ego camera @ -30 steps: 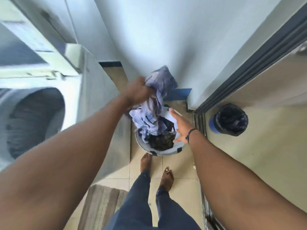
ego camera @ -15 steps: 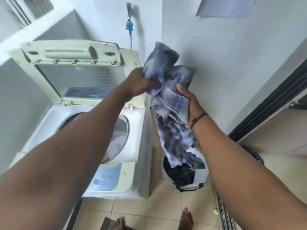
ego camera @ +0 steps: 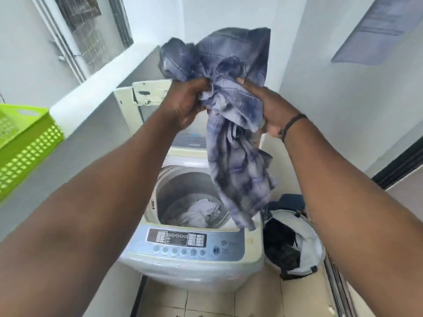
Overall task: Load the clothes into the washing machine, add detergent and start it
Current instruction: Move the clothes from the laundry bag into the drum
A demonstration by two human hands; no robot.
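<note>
I hold a blue checked shirt (ego camera: 231,92) bunched up in front of me, with my left hand (ego camera: 186,100) and my right hand (ego camera: 271,108) both gripping it. Its lower part hangs down over the right rim of the washing machine (ego camera: 194,268). The top-loader stands below with its lid (ego camera: 146,94) raised. A pale garment (ego camera: 201,212) lies at the bottom of the drum. To the right of the machine a white laundry basket (ego camera: 312,239) holds dark clothes.
A green perforated plastic basket (ego camera: 25,145) sits on the white ledge (ego camera: 96,88) at the left. White walls close in behind and to the right. A dark door frame (ego camera: 402,165) runs along the right. The floor is beige tile (ego camera: 206,303).
The view has swung from the basket up to the machine. The shirt has come up out of the basket, my right hand has taken hold of it, and it now hangs over the drum's edge.
</note>
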